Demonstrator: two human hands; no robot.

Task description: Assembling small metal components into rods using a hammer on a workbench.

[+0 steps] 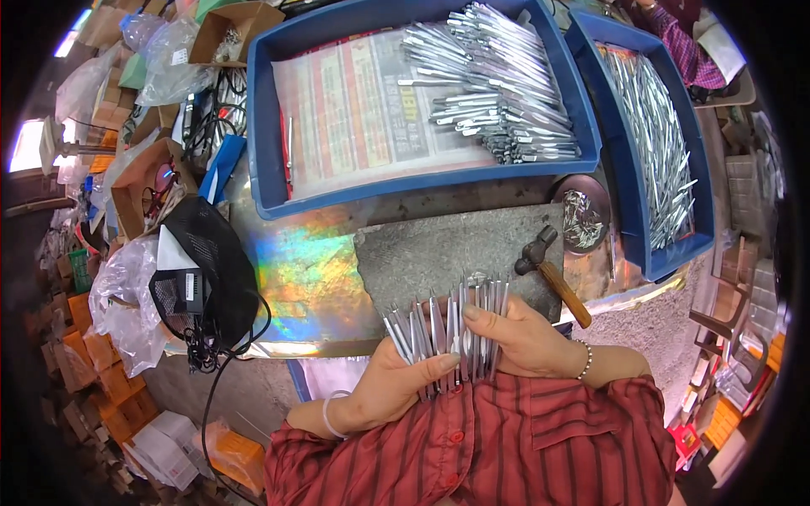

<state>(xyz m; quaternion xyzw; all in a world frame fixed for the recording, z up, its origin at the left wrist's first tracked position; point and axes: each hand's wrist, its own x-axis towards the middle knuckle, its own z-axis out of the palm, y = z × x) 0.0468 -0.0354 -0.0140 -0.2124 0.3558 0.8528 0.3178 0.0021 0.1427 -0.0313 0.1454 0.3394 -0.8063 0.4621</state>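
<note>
A fanned-out row of slim silver tweezers (439, 333) stands upright between my two hands, close to my shirt front, pointed tips upward. My left hand (396, 371) is closed round the left part of the row, its thumb lying across the front. On the right part, my right hand (523, 337) is closed with its thumb pressed near the tops. Fingers behind the row are mostly hidden. Just beyond the hands lies a grey stone-like slab (447, 244). A hammer (553, 274) with a wooden handle rests on its right edge, beside my right hand.
A blue tray (422, 181), lined with newspaper, holds a heap of tweezers. More fill a narrower blue tray (634, 202) at right. Between them a round dish (582, 190) contains small metal parts. A black mesh bag (215, 278) with cables sits left. Another person's sleeve (683, 46) shows far right.
</note>
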